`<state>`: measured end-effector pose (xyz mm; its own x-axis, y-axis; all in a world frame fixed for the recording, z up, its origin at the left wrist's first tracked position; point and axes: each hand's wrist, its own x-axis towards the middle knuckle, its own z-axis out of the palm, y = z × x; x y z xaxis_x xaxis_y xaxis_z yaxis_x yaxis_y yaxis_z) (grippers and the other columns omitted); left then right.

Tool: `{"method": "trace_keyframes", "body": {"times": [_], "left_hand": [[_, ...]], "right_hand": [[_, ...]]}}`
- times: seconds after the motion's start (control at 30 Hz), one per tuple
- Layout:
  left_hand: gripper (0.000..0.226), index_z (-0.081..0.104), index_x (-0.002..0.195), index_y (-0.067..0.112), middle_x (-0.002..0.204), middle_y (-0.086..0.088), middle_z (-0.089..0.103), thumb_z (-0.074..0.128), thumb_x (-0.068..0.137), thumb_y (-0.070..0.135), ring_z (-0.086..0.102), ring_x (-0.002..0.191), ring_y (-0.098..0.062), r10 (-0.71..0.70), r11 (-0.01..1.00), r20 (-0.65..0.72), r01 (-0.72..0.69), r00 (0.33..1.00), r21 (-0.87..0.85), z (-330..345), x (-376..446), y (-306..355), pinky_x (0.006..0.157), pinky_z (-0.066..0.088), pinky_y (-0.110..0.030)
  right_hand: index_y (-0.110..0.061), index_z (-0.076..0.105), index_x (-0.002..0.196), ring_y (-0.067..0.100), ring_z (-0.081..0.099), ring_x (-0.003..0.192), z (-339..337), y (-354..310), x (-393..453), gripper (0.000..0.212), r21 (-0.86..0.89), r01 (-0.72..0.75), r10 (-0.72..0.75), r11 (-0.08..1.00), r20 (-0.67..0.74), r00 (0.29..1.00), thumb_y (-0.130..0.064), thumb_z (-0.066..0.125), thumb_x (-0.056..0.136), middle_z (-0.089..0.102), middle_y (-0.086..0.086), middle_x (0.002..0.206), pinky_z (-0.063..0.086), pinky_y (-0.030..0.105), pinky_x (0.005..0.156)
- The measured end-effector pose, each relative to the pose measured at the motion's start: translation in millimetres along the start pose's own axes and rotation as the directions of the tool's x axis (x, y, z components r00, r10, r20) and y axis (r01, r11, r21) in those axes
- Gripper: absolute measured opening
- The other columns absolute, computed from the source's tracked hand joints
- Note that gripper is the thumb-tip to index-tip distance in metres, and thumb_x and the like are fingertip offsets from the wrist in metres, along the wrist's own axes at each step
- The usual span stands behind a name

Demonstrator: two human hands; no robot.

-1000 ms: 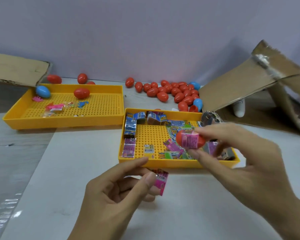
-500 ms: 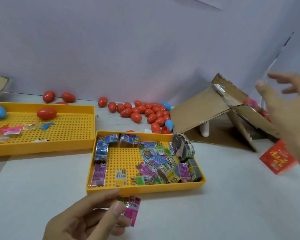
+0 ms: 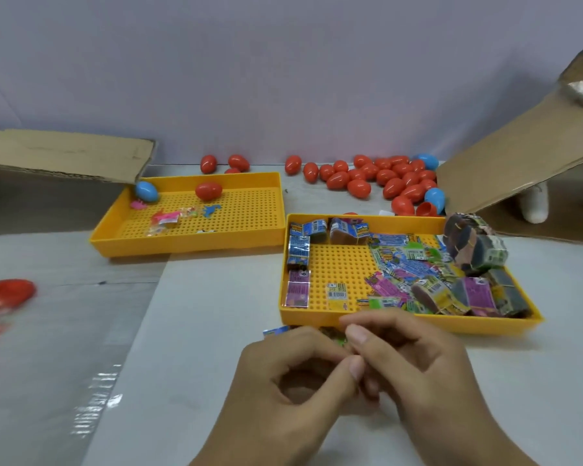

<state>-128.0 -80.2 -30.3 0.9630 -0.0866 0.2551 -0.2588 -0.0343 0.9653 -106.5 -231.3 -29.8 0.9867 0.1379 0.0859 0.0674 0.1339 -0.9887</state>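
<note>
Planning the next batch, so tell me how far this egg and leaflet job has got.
Done, it seems: a pile of closed eggs lies by the back wall. In hand: the left hand and right hand pinch a printed leaflet in front of the near tray. Left: that tray holds many loose leaflets, and the far tray holds toy packets and two eggs.

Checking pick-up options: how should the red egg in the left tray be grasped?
Pinch the red egg across its narrow middle, coming from above: it lies on its side, long axis roughly left to right, and the tray walls block low approaches.
</note>
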Motion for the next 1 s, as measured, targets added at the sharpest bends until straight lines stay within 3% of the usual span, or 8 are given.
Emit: {"method": "trace_keyframes", "body": {"times": [0.13,0.23,0.3,0.43,0.57,0.8,0.9,1.0], "left_hand": [[0.016,0.074,0.078,0.019,0.066,-0.007,0.069,0.071,0.082,0.034,0.066,0.051,-0.023,0.075,0.994,-0.213,-0.057,0.974,0.093,-24,28,19,0.047,0.053,-0.026],[0.011,0.070,0.084,0.020,0.072,0.001,0.069,0.068,0.091,0.028,0.068,0.062,-0.014,0.242,0.916,-0.341,-0.099,0.908,0.388,-62,82,22,0.055,0.054,-0.021],[0.008,0.069,0.086,0.017,0.080,0.001,0.070,0.069,0.091,0.023,0.065,0.070,-0.007,0.296,0.800,-0.408,0.009,0.864,0.600,-88,127,15,0.066,0.054,-0.019],[0.032,0.067,0.113,0.011,0.108,-0.011,0.065,0.074,0.085,0.023,0.064,0.095,-0.025,0.022,0.514,-0.471,0.394,0.882,0.762,-131,195,-11,0.083,0.056,-0.039],[0.040,0.066,0.122,0.012,0.115,-0.018,0.066,0.077,0.086,0.024,0.061,0.091,-0.026,-0.025,0.307,-0.439,0.425,0.898,0.852,-137,209,-32,0.074,0.050,-0.037],[0.044,0.067,0.124,0.010,0.110,-0.016,0.070,0.079,0.085,0.026,0.064,0.098,-0.027,0.088,0.426,-0.397,0.325,0.914,0.844,-128,198,-29,0.086,0.052,-0.040],[0.040,0.070,0.119,0.013,0.100,-0.008,0.072,0.080,0.082,0.025,0.066,0.089,-0.018,0.164,0.594,-0.303,0.152,0.939,0.790,-103,178,-10,0.083,0.054,-0.027],[0.040,0.069,0.116,0.022,0.098,0.011,0.071,0.079,0.078,0.029,0.069,0.087,-0.003,0.174,0.776,-0.127,-0.057,0.977,0.628,-68,139,16,0.075,0.053,-0.011]], "right_hand": [[-0.016,0.079,0.081,0.018,0.056,0.043,6,1,2,0.019,0.047,-0.029,0.028,0.998,0.031,0.999,-0.025,0.073,0.065,0.064,0.014,0.058,0.045,0.024,0.041],[-0.018,0.079,0.080,0.019,0.058,0.044,7,3,4,0.022,0.051,-0.059,0.057,0.997,0.049,0.997,-0.029,0.073,0.062,0.066,0.013,0.060,0.045,0.024,0.042],[-0.020,0.079,0.080,0.018,0.058,0.044,7,2,4,0.021,0.058,-0.070,0.067,0.996,0.051,0.996,-0.029,0.072,0.062,0.066,0.012,0.060,0.045,0.024,0.042],[-0.021,0.078,0.079,0.017,0.058,0.045,6,1,4,0.010,0.066,-0.090,0.085,0.994,0.070,0.994,-0.021,0.075,0.070,0.065,0.010,0.059,0.044,0.024,0.042],[-0.022,0.078,0.078,0.015,0.059,0.046,2,3,5,0.019,0.034,-0.103,0.100,0.994,0.093,0.991,-0.004,0.073,0.082,0.065,0.006,0.059,0.045,0.019,0.046],[-0.023,0.077,0.083,0.012,0.060,0.048,2,0,5,0.008,0.030,-0.112,0.108,0.993,0.093,0.990,-0.022,0.074,0.075,0.067,0.004,0.063,0.045,0.018,0.048],[-0.021,0.077,0.083,0.013,0.061,0.048,1,1,6,0.010,0.023,-0.101,0.098,0.995,0.096,0.991,-0.011,0.074,0.084,0.067,0.004,0.063,0.045,0.018,0.048],[-0.021,0.077,0.082,0.012,0.059,0.046,1,0,6,0.008,0.053,-0.092,0.088,0.994,0.084,0.993,-0.020,0.072,0.077,0.067,0.004,0.061,0.044,0.020,0.044]]}}
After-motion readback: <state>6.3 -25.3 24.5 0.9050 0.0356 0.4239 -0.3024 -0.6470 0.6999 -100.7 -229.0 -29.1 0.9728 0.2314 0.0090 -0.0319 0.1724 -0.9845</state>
